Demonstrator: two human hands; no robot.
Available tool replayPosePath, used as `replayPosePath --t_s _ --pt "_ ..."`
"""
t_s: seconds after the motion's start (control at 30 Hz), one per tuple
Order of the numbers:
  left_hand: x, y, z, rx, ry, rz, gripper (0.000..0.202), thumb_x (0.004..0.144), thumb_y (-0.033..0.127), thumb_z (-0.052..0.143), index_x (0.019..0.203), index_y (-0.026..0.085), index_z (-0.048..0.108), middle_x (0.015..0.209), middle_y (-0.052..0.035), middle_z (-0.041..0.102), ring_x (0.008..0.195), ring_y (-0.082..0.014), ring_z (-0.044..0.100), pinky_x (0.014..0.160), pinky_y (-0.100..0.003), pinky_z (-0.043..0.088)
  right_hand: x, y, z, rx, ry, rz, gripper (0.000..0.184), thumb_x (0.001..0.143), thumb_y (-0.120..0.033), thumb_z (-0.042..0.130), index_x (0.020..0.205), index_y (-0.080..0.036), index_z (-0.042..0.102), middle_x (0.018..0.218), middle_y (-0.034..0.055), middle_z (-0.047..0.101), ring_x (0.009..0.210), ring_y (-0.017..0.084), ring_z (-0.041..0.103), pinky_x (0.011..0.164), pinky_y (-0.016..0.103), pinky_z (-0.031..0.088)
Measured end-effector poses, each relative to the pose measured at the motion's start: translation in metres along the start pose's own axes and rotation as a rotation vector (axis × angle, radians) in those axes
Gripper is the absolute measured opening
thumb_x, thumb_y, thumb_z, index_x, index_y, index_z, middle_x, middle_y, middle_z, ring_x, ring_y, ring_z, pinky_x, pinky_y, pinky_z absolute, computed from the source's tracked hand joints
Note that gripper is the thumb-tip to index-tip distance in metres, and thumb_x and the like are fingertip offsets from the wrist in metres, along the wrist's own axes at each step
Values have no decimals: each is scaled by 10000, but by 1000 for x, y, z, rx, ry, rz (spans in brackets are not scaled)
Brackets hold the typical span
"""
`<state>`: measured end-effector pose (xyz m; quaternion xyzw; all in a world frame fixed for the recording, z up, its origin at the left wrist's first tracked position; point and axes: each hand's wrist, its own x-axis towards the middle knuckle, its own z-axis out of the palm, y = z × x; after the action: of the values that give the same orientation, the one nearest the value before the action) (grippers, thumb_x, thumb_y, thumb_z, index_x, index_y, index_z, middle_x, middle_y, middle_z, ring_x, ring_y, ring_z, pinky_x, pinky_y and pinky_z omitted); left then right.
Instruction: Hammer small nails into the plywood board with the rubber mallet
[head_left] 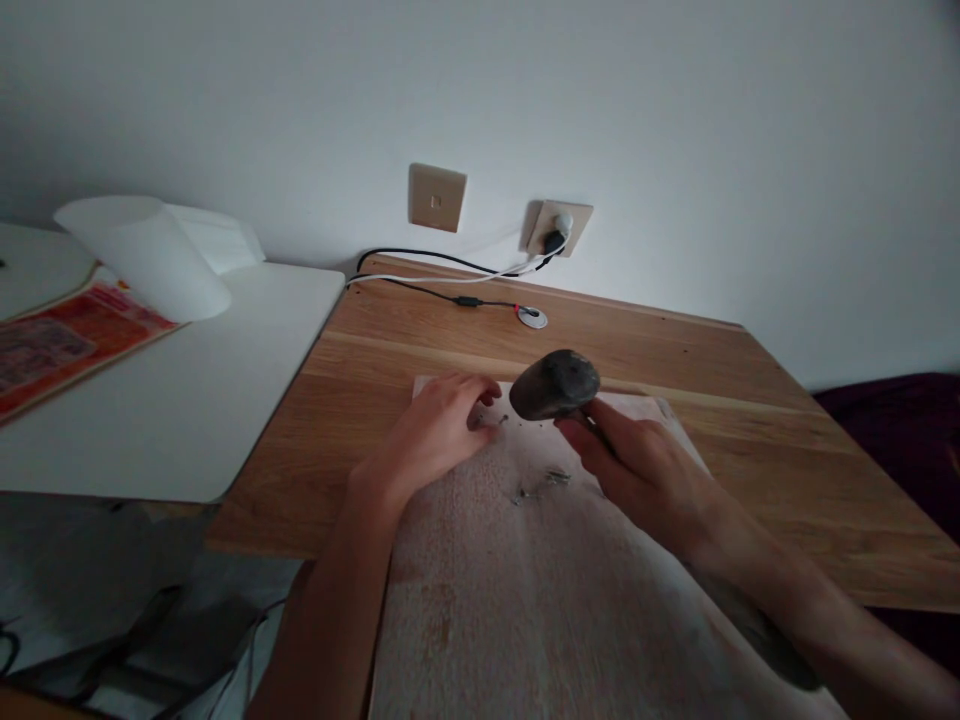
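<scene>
My right hand (649, 465) is wrapped round the handle of a hammer (555, 385), whose dark, blunt head is raised above the far part of a pale, worn wooden board (480, 600). The handle's end shows under my forearm. My left hand (450, 420) rests at the board's far left, thumb and fingers curved and apart. Just beside its thumb, a small nail (504, 418) sticks up from the board. Nearer to me lie several loose nails (557, 477), with a few more small nails (523, 495) left of them.
The board lies on a brown wooden table (750, 430) against the wall. Black and white cables (465, 270) run along its back to a wall socket (559, 230). At left, a white table (247, 390) bears a white roll (150, 255) and a red-orange packet (67, 345).
</scene>
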<state>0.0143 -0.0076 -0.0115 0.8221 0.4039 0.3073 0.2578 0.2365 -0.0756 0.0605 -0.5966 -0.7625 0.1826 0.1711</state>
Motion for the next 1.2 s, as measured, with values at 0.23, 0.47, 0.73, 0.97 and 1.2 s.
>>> replayPosePath --t_s 0.23,0.47,0.73,0.97,1.2 --pt "11 3 5 8 -35 27 152 868 55 732 882 205 755 988 -43 730 1044 -242 676 957 -414 535 0 -10 -9 31 -3 8 268 1056 -421 429 869 -264 538 595 -28 585 528 167 568 534 307 341" --pt "11 0 7 32 -25 63 170 872 42 735 871 210 764 1007 -38 722 1044 -233 659 990 -410 527 -3 -20 -14 65 56 -16 280 1051 -432 446 839 -270 529 589 -29 586 507 159 551 528 311 342" --pt "9 4 4 19 -27 9 111 885 80 731 868 190 737 1041 -61 724 1080 -252 668 987 -418 531 0 -5 1 11 -70 35 256 1047 -417 415 941 -253 580 627 2 645 584 210 646 554 322 364" --pt "10 7 6 50 -36 31 110 877 98 768 843 180 703 1035 -59 712 1057 -252 669 975 -428 531 -4 11 -18 7 93 -3 334 1069 -476 403 842 -270 532 496 -51 489 433 158 492 489 308 323" --pt "13 7 9 148 -26 124 164 892 25 700 824 174 712 1150 -69 736 1169 -271 638 1027 -466 517 -10 9 -3 0 -54 36 308 1068 -455 419 902 -250 579 552 -38 558 478 163 532 509 305 337"
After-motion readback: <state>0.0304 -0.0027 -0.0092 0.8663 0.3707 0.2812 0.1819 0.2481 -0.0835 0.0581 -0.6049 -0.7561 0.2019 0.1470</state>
